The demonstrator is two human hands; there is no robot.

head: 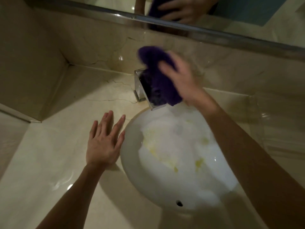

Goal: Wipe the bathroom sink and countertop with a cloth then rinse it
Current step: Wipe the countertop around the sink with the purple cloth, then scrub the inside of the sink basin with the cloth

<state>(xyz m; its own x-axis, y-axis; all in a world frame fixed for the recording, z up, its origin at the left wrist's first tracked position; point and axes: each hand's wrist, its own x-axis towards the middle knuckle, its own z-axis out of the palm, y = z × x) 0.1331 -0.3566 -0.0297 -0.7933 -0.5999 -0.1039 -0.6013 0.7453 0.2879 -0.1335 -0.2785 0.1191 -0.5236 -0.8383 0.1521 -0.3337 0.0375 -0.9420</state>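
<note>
While your left hand [103,142] lies flat and empty, fingers spread, on the pale marble countertop [49,154] just beside the round white ceramic sink [132,162], lean on it for balance. The basin shows yellowish smears — come back for those. Farther off, your right hand [183,80] presses the fluffy purple cloth [158,75] onto the square chrome faucet [140,86] — wrap it round and stroke along the spout.
</note>
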